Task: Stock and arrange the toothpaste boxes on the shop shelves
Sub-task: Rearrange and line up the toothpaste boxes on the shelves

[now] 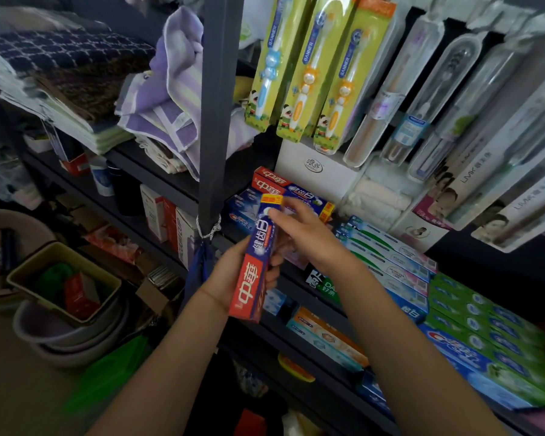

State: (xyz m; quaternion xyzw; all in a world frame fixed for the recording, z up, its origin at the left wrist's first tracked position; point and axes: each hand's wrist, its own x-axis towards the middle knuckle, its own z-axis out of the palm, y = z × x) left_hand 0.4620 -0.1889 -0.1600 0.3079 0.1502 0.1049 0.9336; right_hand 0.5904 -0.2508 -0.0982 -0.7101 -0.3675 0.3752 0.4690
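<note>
Right now I am holding a red-and-blue toothpaste box (pixel 256 262) in front of the shelf, its red end near me and its yellow-tipped end pointing away. My left hand (pixel 233 278) is wrapping around the lower red half, fingers curling over the long edge, while my right hand (pixel 302 229) is pinching the upper end between thumb and fingertips. I am judging it light and stiff along its length but thin-walled card — easy to dent if squeezed on the flat faces, and a glossy print that could slide. So I am thinking the long edges and the end flaps are the places to grip.

Just beyond my wrists, on the near right, rows of green and blue boxes (pixel 485 335) are lying flat and filling the shelf edge (pixel 296 287), with white-and-green ones (pixel 387 247) behind them. Farther in, matching red-and-blue boxes (pixel 283 185) are stacking up on blue ones (pixel 241 212) — likely where mine is heading. The dark upright post (pixel 219 105) is standing just left of that stack, crowding the gap. Above, hanging children's toothbrush packs (pixel 306 73) are dangling low over the spot. Far left, folded towels (pixel 167 89) are sitting on the upper shelf.
</note>
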